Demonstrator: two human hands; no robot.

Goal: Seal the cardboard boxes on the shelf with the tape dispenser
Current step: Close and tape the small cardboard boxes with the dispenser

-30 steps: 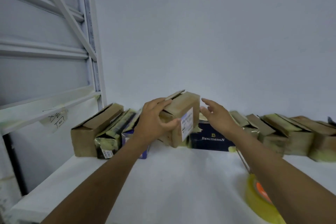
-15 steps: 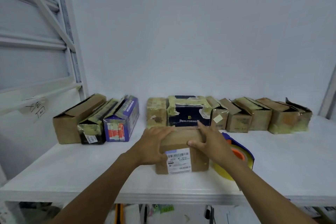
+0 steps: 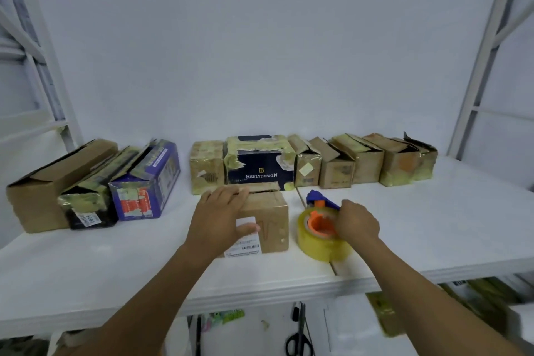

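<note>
Shelf: white board against a bare white wall, with metal rack uprights at either side.
Left grip: the left grip lies spread over the front box, with the fingers flat across its top and the thumb down the front face beside a white label.
Right grip: the right grip is curled around the tape dispenser, pinching it at the orange hub.
Tape dispenser: it lies on the shelf between the two grips, just beside the front box, its blue head pointing away from the right grip.
Front box: its flaps are folded down, but a dark gap shows along the far edge, just past the left fingertips. No fresh tape is visible on it.
Done: judging by the yellowed strips, the dark Benlydesign box and the small taped box, both beyond the left grip, look sealed.
Left to do: the front box is probably next. Several brown boxes beyond the right grip have raised flaps, and the big carton far outside the left grip gapes too.
Contents: nothing can be seen inside any box. Every opening shows only shadow.
Below: scissors hang under the shelf edge, beneath the right forearm.
</note>
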